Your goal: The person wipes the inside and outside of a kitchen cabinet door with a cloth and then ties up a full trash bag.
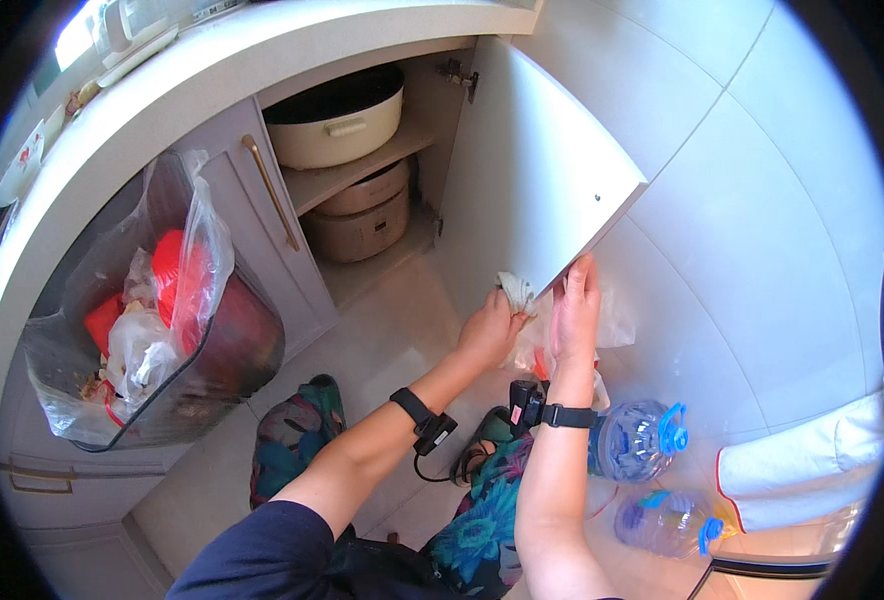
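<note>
A white cabinet door (539, 172) swings out in front of me, hinged to the open base cabinet. My left hand (489, 332) holds a crumpled whitish cloth (517, 292) against the lower part of the door's inner face, by its free edge. The fingers of that hand wrap the cloth, so part of it is hidden. At the same edge my right hand (577, 315) grips the cabinet door, its fingers partly hidden. Inside the cabinet, a cream oval pot (337, 135) with a dark interior stands on the shelf. Below it sits a beige appliance (370, 225), perhaps a rice cooker.
To the left, a dark bin (250, 341) lined with a clear bag holds red and white plastic waste. Two large plastic bottles (637, 442) with blue caps are at lower right, near a white cloth (802, 465) with red trim. Plastic bags (616, 322) lie behind my right hand.
</note>
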Available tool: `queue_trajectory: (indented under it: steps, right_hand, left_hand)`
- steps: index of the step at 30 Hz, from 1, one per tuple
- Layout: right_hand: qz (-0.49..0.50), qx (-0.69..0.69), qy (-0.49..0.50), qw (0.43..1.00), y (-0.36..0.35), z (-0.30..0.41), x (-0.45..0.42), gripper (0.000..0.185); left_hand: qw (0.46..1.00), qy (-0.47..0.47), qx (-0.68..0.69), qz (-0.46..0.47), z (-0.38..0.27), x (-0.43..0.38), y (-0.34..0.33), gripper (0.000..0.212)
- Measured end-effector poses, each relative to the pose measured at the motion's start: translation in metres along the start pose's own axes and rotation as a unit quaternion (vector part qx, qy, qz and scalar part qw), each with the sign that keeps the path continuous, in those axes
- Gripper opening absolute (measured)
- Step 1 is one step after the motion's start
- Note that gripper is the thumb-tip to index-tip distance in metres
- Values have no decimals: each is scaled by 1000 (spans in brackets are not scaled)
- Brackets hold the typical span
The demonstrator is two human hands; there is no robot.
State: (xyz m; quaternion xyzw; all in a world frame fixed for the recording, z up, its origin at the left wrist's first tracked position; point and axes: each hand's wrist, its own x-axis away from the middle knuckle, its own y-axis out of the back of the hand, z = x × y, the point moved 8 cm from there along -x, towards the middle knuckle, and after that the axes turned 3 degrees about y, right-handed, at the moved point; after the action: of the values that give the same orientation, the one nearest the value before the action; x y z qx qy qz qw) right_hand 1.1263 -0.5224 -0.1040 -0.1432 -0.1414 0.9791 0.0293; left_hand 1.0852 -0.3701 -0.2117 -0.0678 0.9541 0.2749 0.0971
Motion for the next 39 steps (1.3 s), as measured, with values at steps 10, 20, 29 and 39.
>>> queue_trajectory:
  steps: [10, 20, 29, 39]
  right_hand:
    - [-3, 11, -26, 1000, 4, 16, 12, 73]
    - [-5, 5, -31, 999, -6, 27, 13, 59]
    - [6, 57, -1, 998, 4, 49, 17, 65]
    - [-7, 43, -30, 999, -18, 30, 14, 71]
  left_hand:
    - [950, -219, 129, -181, -238, -63, 149, 44]
    - [975, -169, 30, -140, -161, -31, 98, 50]
    - [951, -224, 143, -161, -293, -92, 178, 46]
    - [968, -115, 201, -94, -229, -245, 251, 46]
